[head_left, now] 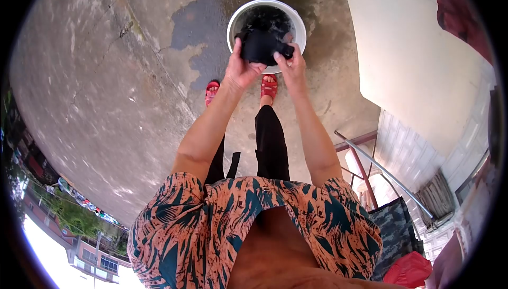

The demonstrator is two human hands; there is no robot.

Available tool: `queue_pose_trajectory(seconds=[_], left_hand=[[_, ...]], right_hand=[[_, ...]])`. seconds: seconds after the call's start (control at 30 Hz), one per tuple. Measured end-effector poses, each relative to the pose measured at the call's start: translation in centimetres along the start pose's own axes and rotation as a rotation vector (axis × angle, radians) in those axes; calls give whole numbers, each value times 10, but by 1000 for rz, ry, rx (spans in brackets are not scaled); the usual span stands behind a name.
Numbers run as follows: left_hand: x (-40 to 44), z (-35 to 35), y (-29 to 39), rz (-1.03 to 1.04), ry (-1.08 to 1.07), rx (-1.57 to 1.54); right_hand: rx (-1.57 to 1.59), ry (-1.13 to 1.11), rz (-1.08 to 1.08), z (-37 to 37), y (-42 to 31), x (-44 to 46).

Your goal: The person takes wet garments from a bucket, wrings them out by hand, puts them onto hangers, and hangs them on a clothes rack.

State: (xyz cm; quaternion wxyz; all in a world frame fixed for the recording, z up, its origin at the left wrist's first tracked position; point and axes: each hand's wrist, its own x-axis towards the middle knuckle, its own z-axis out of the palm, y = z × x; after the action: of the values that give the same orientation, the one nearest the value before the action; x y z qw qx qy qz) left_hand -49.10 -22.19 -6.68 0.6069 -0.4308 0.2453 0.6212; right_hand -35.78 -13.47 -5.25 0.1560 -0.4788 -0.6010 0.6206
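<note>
A bunched piece of black cloth (259, 47) is held in both hands over a round white basin (231, 27). My left hand (242, 69) grips its left side, with the thumb on top and the fingers underneath. At the right end, my right hand (292, 62) pinches a rolled part of the cloth. Dark water with some foam (267, 18) shows in the basin behind the cloth. The exact kind of garment cannot be made out.
Wet patches (201, 19) spread on the concrete floor (106, 77) around the basin. My feet in red sandals (269, 87) stand close to its near rim. A large cream panel (413, 51) leans at the right, with a metal pole (383, 172) below it.
</note>
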Motion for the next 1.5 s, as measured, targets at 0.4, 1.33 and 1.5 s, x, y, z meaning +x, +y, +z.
queue_pose_trajectory(seconds=[0.4,1.33,1.5], left_hand=[[-26,-34,-18,758,-29,1393],[-126,-9,47,1088,190,1645],[-202,49,22,1368,-676,1445]], right_hand=[[-94,-158,-240,12,12,-15],[-390,215,-460,-75,-161,-95],[18,51,-833,-59,-216,-121]])
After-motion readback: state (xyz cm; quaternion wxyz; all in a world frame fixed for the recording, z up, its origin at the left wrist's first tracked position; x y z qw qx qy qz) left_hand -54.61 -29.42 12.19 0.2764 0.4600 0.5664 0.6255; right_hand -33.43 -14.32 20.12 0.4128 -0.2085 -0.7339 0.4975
